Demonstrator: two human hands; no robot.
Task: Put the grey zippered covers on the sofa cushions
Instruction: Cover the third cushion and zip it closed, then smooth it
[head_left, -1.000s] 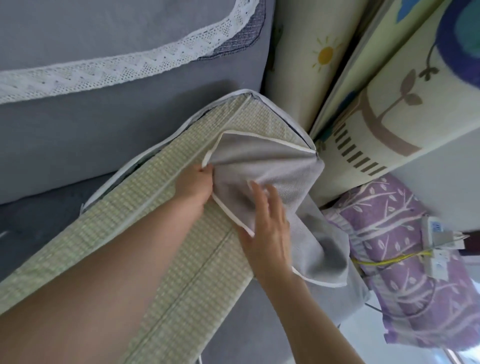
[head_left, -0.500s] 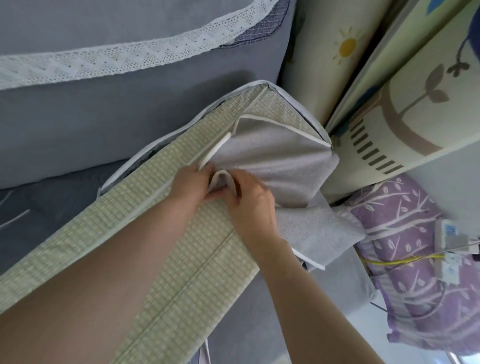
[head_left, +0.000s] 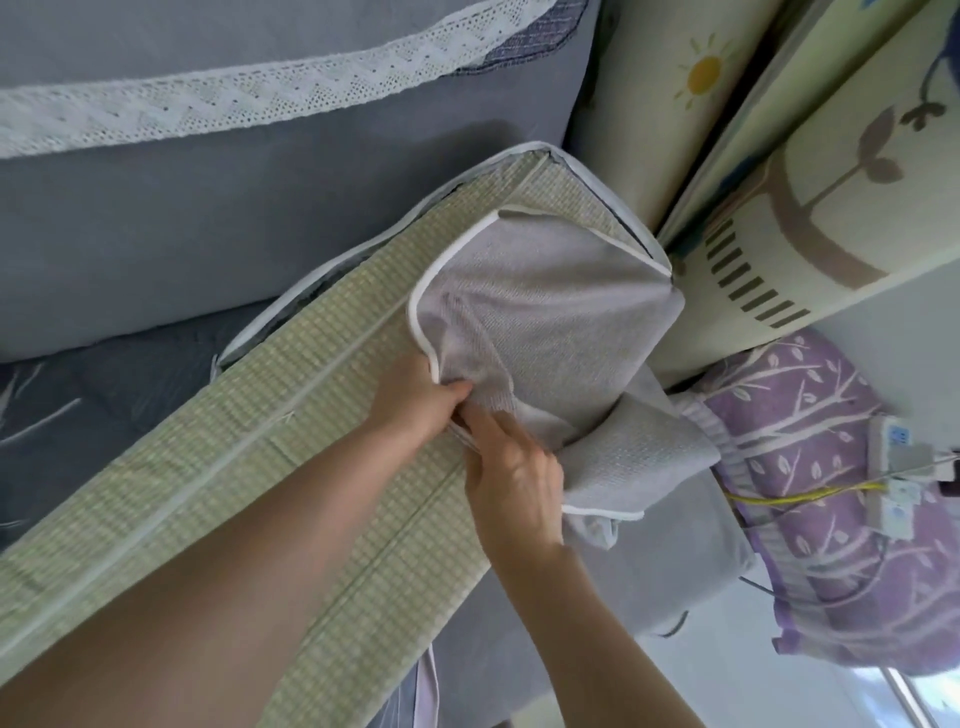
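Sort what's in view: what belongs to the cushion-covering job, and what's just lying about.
Job: grey cover, gripped by left hand and right hand; green woven cushion.
Lying about: purple pillow, power strip, yellow cable, printed play mats.

The cushion (head_left: 260, 493) lies along the sofa (head_left: 208, 234) seat, its far edge by the backrest, with the cover (head_left: 545, 312) over its far right corner. The left hand (head_left: 415, 400) and right hand (head_left: 511, 478) grip the cover's near edge side by side. Right of the sofa stand mats (head_left: 779, 208); before them lies a pillow (head_left: 831, 545), apparently bearing a power strip (head_left: 893, 467).
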